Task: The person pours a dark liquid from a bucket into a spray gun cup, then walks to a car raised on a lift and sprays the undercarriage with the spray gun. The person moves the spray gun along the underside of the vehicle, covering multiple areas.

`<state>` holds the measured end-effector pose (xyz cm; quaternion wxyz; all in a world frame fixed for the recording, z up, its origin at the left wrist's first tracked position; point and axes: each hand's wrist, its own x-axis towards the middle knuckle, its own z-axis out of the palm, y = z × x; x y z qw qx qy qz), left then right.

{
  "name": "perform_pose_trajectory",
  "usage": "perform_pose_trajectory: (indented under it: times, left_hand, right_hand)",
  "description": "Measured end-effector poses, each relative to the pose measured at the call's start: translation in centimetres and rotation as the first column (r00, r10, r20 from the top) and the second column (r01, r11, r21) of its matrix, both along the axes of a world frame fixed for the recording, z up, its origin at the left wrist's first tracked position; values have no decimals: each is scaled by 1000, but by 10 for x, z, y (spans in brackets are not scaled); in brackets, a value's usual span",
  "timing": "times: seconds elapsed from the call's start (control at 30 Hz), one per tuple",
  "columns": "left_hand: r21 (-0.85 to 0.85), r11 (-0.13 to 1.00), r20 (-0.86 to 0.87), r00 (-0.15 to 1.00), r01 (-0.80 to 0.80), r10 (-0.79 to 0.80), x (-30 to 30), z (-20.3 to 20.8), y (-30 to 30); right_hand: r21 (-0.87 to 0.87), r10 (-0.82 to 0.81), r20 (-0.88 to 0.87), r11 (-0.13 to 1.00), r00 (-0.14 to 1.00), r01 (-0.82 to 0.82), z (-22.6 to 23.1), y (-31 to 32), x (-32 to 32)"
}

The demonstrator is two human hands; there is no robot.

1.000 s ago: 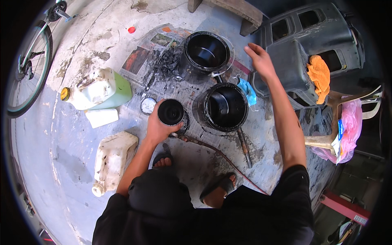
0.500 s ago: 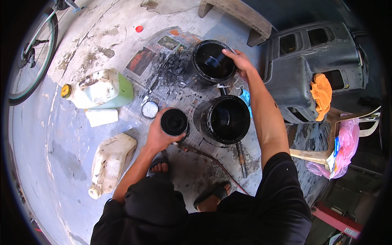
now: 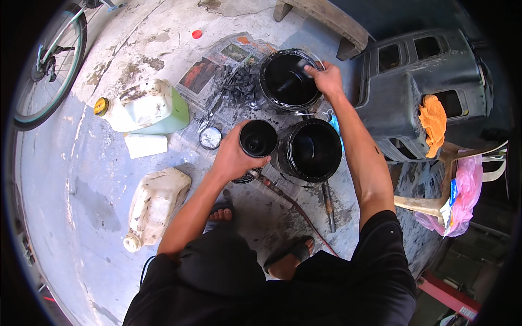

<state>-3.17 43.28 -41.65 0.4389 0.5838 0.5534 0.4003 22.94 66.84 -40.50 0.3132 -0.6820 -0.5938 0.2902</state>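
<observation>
My left hand [image 3: 231, 155] is wrapped round a small black cup [image 3: 258, 142] with a dark, wet-looking inside, held above the newspaper. Just below that hand, a dark round part [image 3: 246, 177] partly shows beside a hose fitting. At the far side, my right hand [image 3: 328, 80] grips the rim of a large black paint can [image 3: 285, 81], thumb over the edge and fingers outside. Between me and that can stands a second black paint can [image 3: 316, 148], close to the small cup. A small round lid [image 3: 210, 138] lies left of my left hand.
Paint-stained newspaper [image 3: 204, 79] covers the floor. To the left are a jug of green liquid [image 3: 149, 108], a white piece [image 3: 145, 145] and a stained jug [image 3: 159, 201]. A hose [image 3: 293, 205] runs toward my feet. At right are grey moulded panels [image 3: 402, 103] and an orange cloth [image 3: 433, 125].
My left hand has lifted the small cup up and to the right, toward the large can, uncovering the dark round part below. My right hand stays on the far can's rim. The view has shifted slightly.
</observation>
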Motion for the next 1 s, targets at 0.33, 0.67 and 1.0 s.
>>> perform_pose_trajectory:
  times: [0.33,0.67,1.0]
  left_hand:
    - [115,991,-42,997,67,-62,6,47,27]
    - [240,961,-92,989,137,-118,34,119,36]
    - [260,943,-88,978,206,-189,69,166,35]
  right_hand:
    - [392,-29,145,919,989,-30,127,-33,-15]
    - [682,-207,199,731,958,16,224,-58,-4]
    - [748,-201,-56,640,978,175,278,-113,10]
